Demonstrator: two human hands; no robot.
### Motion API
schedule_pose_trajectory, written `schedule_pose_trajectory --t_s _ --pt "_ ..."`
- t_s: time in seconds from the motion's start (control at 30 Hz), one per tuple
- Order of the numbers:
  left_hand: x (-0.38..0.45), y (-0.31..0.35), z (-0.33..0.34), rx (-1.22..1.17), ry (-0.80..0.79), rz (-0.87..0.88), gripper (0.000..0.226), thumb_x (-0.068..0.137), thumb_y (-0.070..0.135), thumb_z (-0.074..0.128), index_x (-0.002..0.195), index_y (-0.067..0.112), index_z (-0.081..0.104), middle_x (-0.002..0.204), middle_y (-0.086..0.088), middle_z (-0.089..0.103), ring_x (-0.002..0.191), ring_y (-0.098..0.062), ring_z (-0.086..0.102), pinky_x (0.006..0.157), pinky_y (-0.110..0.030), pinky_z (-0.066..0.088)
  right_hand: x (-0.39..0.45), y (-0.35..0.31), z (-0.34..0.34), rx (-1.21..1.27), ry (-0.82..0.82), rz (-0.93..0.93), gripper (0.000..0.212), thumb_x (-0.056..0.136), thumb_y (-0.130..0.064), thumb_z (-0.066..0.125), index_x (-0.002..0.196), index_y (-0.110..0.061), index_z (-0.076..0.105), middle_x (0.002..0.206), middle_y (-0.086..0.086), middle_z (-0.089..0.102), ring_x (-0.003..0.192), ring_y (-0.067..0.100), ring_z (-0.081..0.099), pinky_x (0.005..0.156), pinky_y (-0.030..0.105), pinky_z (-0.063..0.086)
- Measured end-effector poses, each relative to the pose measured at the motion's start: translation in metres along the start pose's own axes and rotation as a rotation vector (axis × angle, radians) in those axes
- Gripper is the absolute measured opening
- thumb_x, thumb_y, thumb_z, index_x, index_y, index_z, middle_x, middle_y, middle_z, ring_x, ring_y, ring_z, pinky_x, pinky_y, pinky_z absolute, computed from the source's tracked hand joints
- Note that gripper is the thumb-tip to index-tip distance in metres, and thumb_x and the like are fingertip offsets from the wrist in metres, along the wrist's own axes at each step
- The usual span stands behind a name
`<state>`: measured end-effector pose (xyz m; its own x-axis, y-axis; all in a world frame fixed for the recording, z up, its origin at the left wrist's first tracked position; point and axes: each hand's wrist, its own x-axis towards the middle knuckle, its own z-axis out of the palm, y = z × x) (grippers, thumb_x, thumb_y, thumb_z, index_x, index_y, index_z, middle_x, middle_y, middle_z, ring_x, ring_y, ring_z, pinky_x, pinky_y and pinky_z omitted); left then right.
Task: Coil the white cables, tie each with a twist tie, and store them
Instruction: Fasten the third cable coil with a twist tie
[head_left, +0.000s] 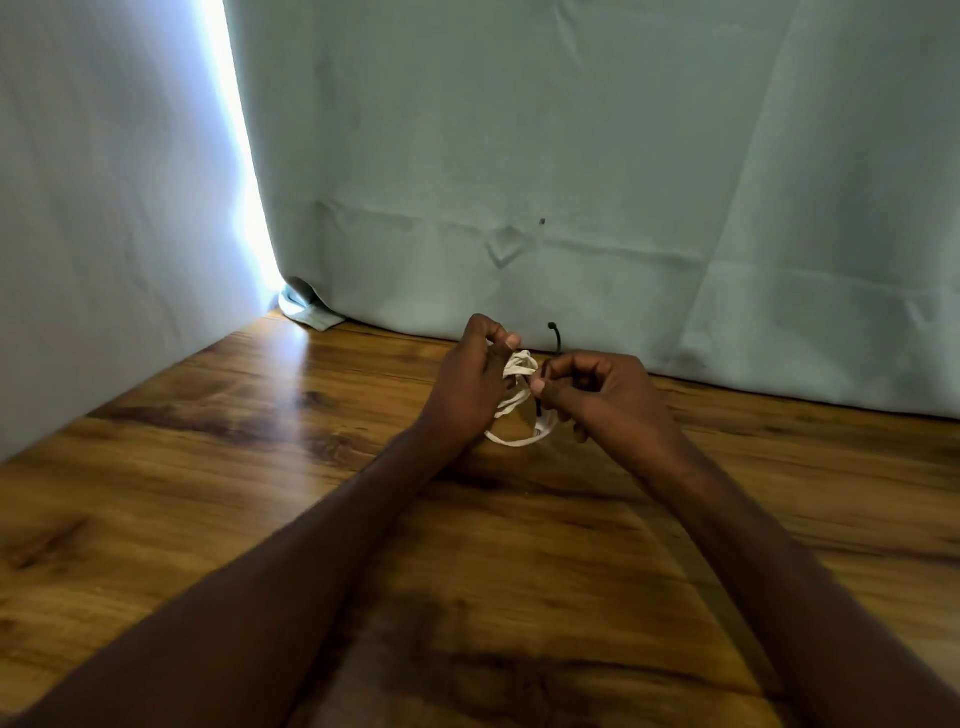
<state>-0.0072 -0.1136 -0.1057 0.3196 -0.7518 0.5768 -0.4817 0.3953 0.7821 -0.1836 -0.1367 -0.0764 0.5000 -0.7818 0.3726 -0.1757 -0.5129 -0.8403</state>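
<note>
- While both hands hover just above the table, the white cable (519, 402) sits between them as a small floppy coil, several thin rounded loops stacked loosely, the lowest loop sagging down toward the wood.
- Running across the coil is a thin black twist tie (556, 340), wiry and stiff; its top end pokes up past the fingers with a tiny knob on the tip, and a short bit shows lower down against the loops.
- Left hand (470, 384) has its fingers curled round the coil's left side, thumb pressed on top of the bunched strands.
- Right hand (597, 392) is pinching the tie right where it meets the cable, I think between thumb and forefinger, bit murky there.
- Under it all is a wooden table (260, 467), glossy brown with dark grain streaks.
- Behind hangs a pale greenish curtain (571, 130), soft and creased, with bright light leaking through a gap on the left.
</note>
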Motion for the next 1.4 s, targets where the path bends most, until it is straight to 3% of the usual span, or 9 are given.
schedule_pose_trajectory --t_s 0.07,0.2,0.33,0.53,0.73,0.87,1.0,1.23,1.4 --pt "0.0 0.003 0.002 -0.07 -0.034 -0.036 0.018 0.11 0.026 0.046 0.107 0.009 0.05 0.081 0.005 0.053 0.064 0.006 0.056 0.058 -0.014 0.048 0.001 0.003 0.003 -0.106 0.041 -0.061 0.002 0.092 -0.018 0.077 0.091 -0.016 0.078 0.072 -0.008 0.071 0.065 -0.001 0.063 0.056 0.016 0.046" --pt "-0.001 0.007 0.01 -0.36 -0.121 -0.239 0.021 0.108 0.032 0.049 0.099 0.013 0.047 0.075 -0.004 0.049 0.055 -0.003 0.052 0.051 -0.022 0.04 0.002 0.011 0.009 -0.164 0.09 -0.121 0.004 0.092 -0.013 0.076 0.089 -0.014 0.074 0.075 0.001 0.072 0.071 0.018 0.071 0.068 0.042 0.06" --pt "-0.002 0.015 0.012 -0.539 -0.173 -0.305 0.028 0.109 0.031 0.046 0.111 0.003 0.05 0.062 -0.004 0.052 0.045 -0.004 0.038 0.046 -0.019 0.029 0.006 0.012 0.003 -0.118 0.102 -0.146 0.005 0.093 -0.01 0.074 0.09 -0.014 0.072 0.078 0.006 0.074 0.073 0.023 0.073 0.072 0.048 0.061" --pt "-0.001 0.011 0.011 -0.516 -0.19 -0.299 0.034 0.108 0.035 0.05 0.109 0.002 0.054 0.066 -0.008 0.047 0.046 -0.008 0.034 0.051 -0.026 0.027 0.007 0.012 0.0 -0.096 0.095 -0.099 0.005 0.094 -0.013 0.073 0.093 -0.017 0.072 0.077 -0.001 0.072 0.072 0.015 0.071 0.058 0.026 0.049" --pt "0.001 0.007 0.014 -0.485 -0.108 -0.307 0.024 0.106 0.028 0.056 0.093 0.008 0.052 0.067 -0.011 0.052 0.045 -0.005 0.041 0.048 -0.022 0.032 0.005 0.006 0.002 -0.035 0.111 -0.029 0.004 0.094 -0.016 0.073 0.096 -0.018 0.075 0.08 0.003 0.074 0.072 0.012 0.07 0.059 0.025 0.051" --pt "0.002 0.005 0.011 -0.471 -0.064 -0.336 0.028 0.105 0.028 0.057 0.109 0.001 0.056 0.061 -0.003 0.053 0.044 -0.005 0.04 0.046 -0.02 0.034 0.005 -0.005 -0.001 0.353 0.091 0.182 0.01 0.096 -0.01 0.066 0.099 -0.012 0.076 0.083 0.006 0.074 0.072 0.014 0.066 0.055 0.025 0.049" --pt "0.004 0.004 0.01 -0.488 -0.031 -0.364 0.024 0.105 0.028 0.057 0.105 0.004 0.053 0.063 -0.005 0.051 0.042 -0.003 0.042 0.045 -0.02 0.037 0.007 -0.009 -0.012 0.79 0.065 0.275 0.008 0.098 -0.013 0.064 0.098 -0.013 0.071 0.085 0.002 0.07 0.073 0.011 0.062 0.055 0.023 0.048" --pt "0.006 0.004 0.011 -0.465 0.04 -0.371 0.022 0.105 0.026 0.059 0.096 0.006 0.059 0.073 -0.012 0.063 0.063 -0.021 0.061 0.06 -0.03 0.048 0.007 -0.002 -0.009 0.504 0.042 0.206 0.014 0.095 -0.027 0.072 0.093 -0.015 0.077 0.09 0.004 0.075 0.077 0.013 0.063 0.058 0.025 0.047" --pt "0.008 0.001 0.01 -0.422 0.044 -0.367 0.028 0.106 0.025 0.057 0.094 0.0 0.062 0.07 -0.013 0.06 0.055 -0.013 0.054 0.054 -0.027 0.043 0.004 -0.003 -0.005 0.087 0.069 -0.042 0.023 0.092 -0.02 0.077 0.114 -0.025 0.076 0.101 -0.002 0.075 0.085 0.011 0.069 0.067 0.029 0.052"
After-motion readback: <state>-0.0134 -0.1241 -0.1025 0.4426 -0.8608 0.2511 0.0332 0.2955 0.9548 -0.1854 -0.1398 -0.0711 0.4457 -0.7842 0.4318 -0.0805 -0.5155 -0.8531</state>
